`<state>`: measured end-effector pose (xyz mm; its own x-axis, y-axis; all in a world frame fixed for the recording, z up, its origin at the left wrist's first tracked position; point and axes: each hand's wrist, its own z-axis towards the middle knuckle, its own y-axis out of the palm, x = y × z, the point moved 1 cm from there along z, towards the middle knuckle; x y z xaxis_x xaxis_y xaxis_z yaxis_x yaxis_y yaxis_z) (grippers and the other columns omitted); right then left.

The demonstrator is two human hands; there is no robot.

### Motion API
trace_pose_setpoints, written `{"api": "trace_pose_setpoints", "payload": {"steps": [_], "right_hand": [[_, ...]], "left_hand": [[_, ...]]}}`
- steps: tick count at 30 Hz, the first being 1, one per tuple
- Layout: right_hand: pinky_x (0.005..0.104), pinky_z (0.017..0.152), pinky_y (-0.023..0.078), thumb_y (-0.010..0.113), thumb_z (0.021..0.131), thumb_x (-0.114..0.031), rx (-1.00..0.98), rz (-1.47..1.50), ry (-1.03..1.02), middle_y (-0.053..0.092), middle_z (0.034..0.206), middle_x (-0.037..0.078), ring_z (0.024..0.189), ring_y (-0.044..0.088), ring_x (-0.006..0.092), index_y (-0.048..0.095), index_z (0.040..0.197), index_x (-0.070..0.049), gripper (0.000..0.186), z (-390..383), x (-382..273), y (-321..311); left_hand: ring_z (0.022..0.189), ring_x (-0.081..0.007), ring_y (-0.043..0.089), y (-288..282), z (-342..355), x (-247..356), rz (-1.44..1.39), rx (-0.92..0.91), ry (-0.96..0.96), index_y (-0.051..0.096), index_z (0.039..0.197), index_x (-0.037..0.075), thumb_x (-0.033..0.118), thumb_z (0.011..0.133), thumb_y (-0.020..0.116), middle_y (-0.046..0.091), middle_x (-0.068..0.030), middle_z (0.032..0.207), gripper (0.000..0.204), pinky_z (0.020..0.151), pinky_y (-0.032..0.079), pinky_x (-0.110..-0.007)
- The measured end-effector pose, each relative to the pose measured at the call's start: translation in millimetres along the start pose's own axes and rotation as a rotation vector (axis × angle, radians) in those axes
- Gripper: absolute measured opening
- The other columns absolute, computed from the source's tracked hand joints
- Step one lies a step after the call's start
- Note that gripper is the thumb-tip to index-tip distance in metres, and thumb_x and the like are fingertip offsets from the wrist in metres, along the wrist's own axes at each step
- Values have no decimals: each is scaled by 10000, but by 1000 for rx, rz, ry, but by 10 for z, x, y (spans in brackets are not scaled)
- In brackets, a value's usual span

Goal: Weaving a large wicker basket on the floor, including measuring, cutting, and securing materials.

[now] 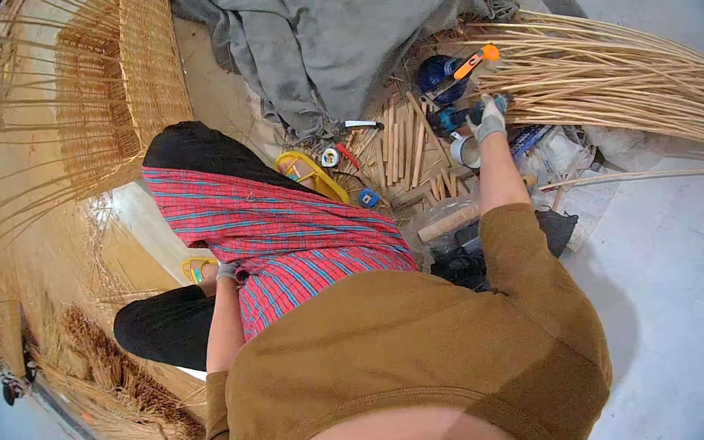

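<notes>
My right hand (489,117), in a pale glove, reaches out to the right. Its fingers close around a teal and black power tool (446,121), which looks like a cordless drill. Just beyond it stands a dark blue rounded container (432,74) with an orange-handled cutter (474,62) lying across it. A white cup (466,152) sits right by my wrist. My left hand (228,272), also gloved, rests low against the red checked cloth (299,227) over my lap. Its fingers are mostly hidden, so I cannot tell their pose.
A woven basket (151,68) with long loose stakes stands at far left. Long canes (620,74) lie at right. Short wooden sticks (403,145), a blue tape measure (369,197), a tape roll (330,157) and a knife (363,124) surround my yellow sandal (324,179). Grey cloth (325,26) lies ahead.
</notes>
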<state>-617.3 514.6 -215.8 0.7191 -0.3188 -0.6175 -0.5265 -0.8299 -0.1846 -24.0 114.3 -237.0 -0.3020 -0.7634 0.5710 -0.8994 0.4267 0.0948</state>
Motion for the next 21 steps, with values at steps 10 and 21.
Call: {"api": "trace_pose_setpoints", "payload": {"steps": [10, 21], "right_hand": [[379, 774, 562, 729, 805, -314, 134, -92, -73, 551, 1155, 153, 934, 600, 271, 535, 1155, 13, 518, -824, 440, -64], [349, 726, 465, 596, 926, -363, -542, -110, -174, 611, 1005, 42, 853, 555, 182, 597, 1124, -47, 373, -1717, 1237, -820]], "left_hand": [[1254, -262, 472, 59, 146, -62, 37, -75, 42, 512, 1325, 57, 299, 969, 358, 541, -142, 1339, 457, 1093, 322, -387], [1236, -254, 491, 337, 444, -101, 175, -232, 252, 529, 1310, 47, 285, 977, 323, 560, -153, 1316, 458, 1086, 326, -381]]}}
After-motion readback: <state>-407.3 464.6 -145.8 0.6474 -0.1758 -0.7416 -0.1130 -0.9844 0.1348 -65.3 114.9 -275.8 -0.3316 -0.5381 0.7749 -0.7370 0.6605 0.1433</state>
